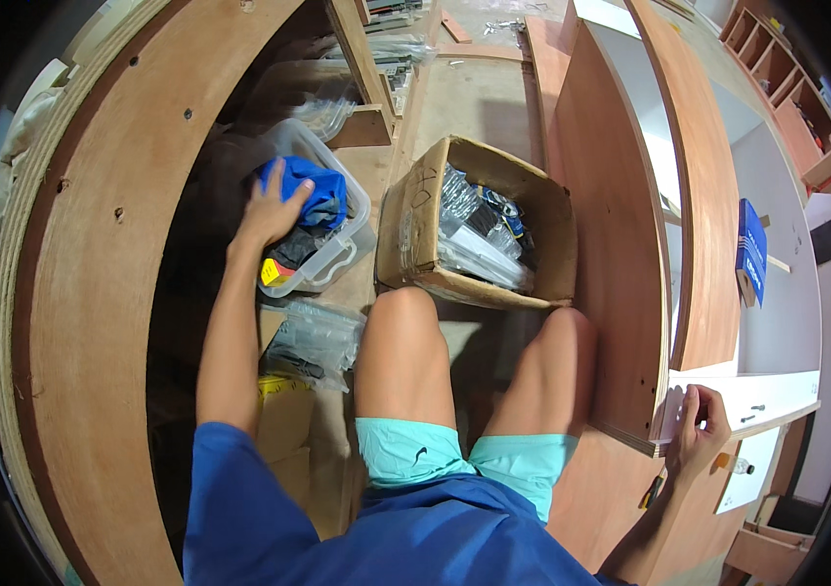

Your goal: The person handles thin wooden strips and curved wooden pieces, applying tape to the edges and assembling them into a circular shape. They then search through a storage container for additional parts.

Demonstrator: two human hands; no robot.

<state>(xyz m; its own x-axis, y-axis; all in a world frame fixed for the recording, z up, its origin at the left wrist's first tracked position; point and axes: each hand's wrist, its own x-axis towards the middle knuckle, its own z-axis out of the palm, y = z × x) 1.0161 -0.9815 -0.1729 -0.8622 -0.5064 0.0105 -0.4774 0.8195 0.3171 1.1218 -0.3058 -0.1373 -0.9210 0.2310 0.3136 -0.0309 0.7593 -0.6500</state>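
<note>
My left hand [277, 207] lies with fingers spread on a crumpled blue cloth-like bundle [325, 193]. The bundle sits in a clear plastic bin [362, 210] to the left, above dark items and a small yellow-and-red box [275, 272]. Over on the right, my right hand [699, 427] is closed, its fingers curled by the edge of a white panel [772, 393]. Whatever those fingers may hold is hidden. Small dark fasteners [751, 408] lie on the panel near this hand.
Before my knees stands an open cardboard box [410, 230] with plastic-wrapped parts. Wooden boards [103, 264] rise at the left, and a wood-and-white cabinet [620, 215] at the right holds a blue box [752, 252]. Plastic bags [313, 340] lie below the bin.
</note>
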